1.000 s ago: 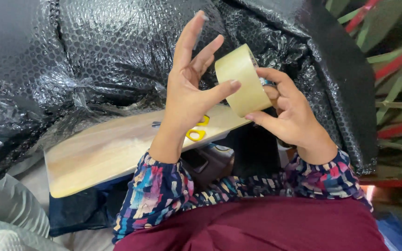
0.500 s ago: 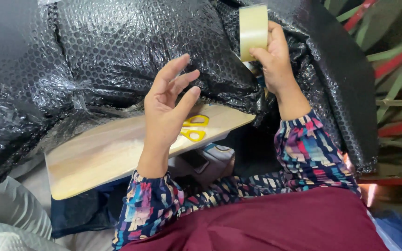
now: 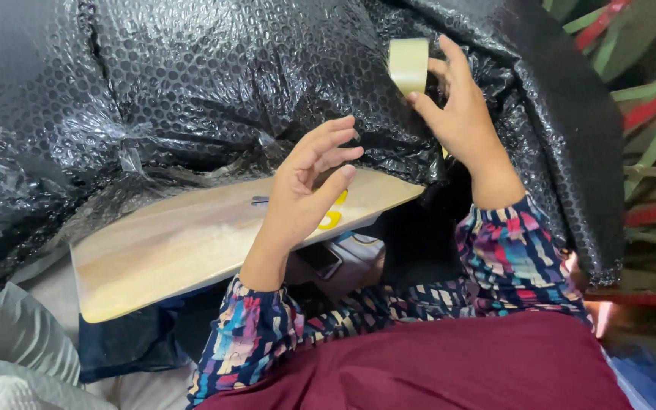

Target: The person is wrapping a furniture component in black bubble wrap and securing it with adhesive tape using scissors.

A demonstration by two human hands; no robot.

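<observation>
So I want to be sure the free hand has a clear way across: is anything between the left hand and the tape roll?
Nothing visible does. The left hand hangs open over the wooden board, and the gap up to the tape roll in the right hand shows only the black bubble wrap behind.

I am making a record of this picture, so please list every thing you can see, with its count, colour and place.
bubble wrap: one sheet, black, draped across the top and down the right side
wooden board: one, pale wood with yellow marks, poking out from under the wrap, centre left
tape roll: one, tan, top centre
plant leaves: several, green and red, right edge
maroon cloth: one, bottom centre
sleeves: two, multicoloured pattern
left hand: open, raised over the board
right hand: fingers hold the tape roll
</observation>
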